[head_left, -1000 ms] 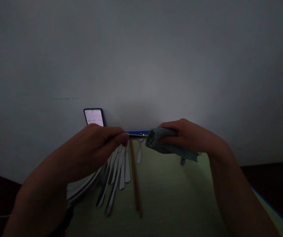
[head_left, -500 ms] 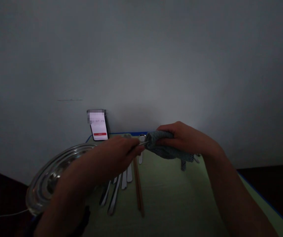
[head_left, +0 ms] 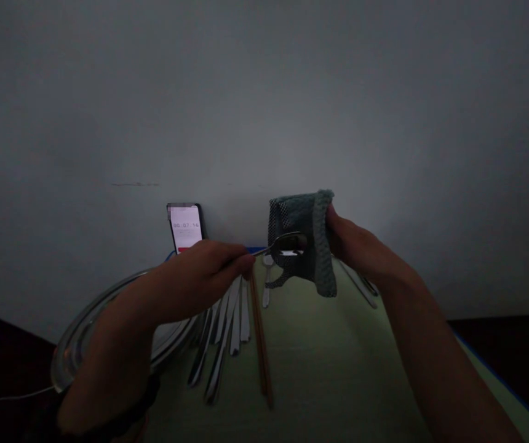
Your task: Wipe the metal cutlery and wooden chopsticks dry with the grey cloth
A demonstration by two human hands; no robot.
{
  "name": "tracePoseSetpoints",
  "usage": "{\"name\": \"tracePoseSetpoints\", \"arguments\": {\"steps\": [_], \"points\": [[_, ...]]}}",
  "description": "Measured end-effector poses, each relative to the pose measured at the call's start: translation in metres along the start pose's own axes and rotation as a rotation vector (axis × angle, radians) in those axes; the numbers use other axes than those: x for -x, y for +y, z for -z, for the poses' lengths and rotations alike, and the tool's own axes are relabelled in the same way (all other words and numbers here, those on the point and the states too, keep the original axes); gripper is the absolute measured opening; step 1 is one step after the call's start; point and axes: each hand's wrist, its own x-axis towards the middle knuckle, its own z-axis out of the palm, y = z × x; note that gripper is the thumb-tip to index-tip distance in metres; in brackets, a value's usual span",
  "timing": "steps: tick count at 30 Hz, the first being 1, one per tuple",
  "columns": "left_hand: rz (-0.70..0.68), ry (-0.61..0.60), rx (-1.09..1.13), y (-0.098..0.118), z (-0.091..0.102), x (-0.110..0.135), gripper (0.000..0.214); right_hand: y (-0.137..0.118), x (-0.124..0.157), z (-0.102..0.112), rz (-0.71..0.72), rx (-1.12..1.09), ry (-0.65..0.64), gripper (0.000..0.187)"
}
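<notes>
While the grip of the left hand [head_left: 204, 271] pinches one spoon [head_left: 287, 244] crosswise, bowl rightward, the right hand [head_left: 357, 249] pinches one cloth [head_left: 301, 215].

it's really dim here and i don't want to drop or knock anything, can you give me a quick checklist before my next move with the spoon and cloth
1. Left hand grip on the spoon: ok, fingers pinched on the handle.
2. Right hand hold on the cloth: ok, held up and hanging open.
3. Spoon bowl apart from the cloth: cannot tell, the bowl sits in front of it.
4. Spoon surface clean: cannot tell, too dark.
5. Bare table right of the chopsticks: ok.
6. Metal plate away from the left forearm: not ok, it lies close beneath it.
</notes>
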Motion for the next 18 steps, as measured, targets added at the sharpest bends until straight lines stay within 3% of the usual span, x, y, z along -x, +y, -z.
{"name": "tracePoseSetpoints", "arguments": {"steps": [3,8,12,14,18], "points": [[-0.011,0.000,0.002,0.004,-0.003,-0.003,0.035,-0.002,0.001,-0.005,0.026,0.023,-0.003,0.051],[-0.007,0.009,0.052,0.010,-0.004,-0.006,0.034,-0.005,-0.001,-0.017,0.239,0.393,0.007,0.035],[-0.004,0.016,0.062,0.011,-0.004,-0.008,0.034,-0.006,-0.004,-0.021,0.231,0.519,0.041,0.028],[0.008,0.042,0.059,0.011,-0.005,-0.010,0.034,-0.006,-0.005,-0.023,0.240,0.521,0.105,0.030],[0.021,0.121,0.113,0.017,-0.009,-0.015,0.035,-0.004,-0.006,-0.034,0.242,0.377,0.391,0.035]]}}
